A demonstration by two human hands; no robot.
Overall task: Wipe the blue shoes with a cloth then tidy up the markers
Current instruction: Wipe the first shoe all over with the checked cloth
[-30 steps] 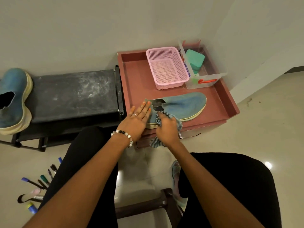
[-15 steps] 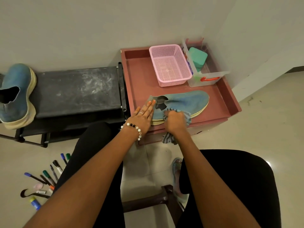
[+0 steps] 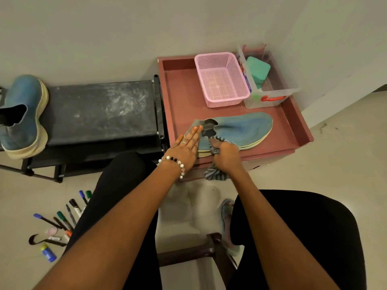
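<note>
Blue fabric slip-on shoe [image 3: 240,128] lay steadied under my flat, straight-fingered left hand [image 3: 185,148]; my right hand [image 3: 225,156] bunched the striped grey cloth [image 3: 215,175], fingers curled, against its near side.

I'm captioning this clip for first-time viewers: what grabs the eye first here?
The two hands in the middle: the left hand lies flat on the heel of a blue shoe in the red tray, while the right hand rubs it with a striped cloth. Next, the pink basket behind, and markers scattered on the floor at lower left.
</note>
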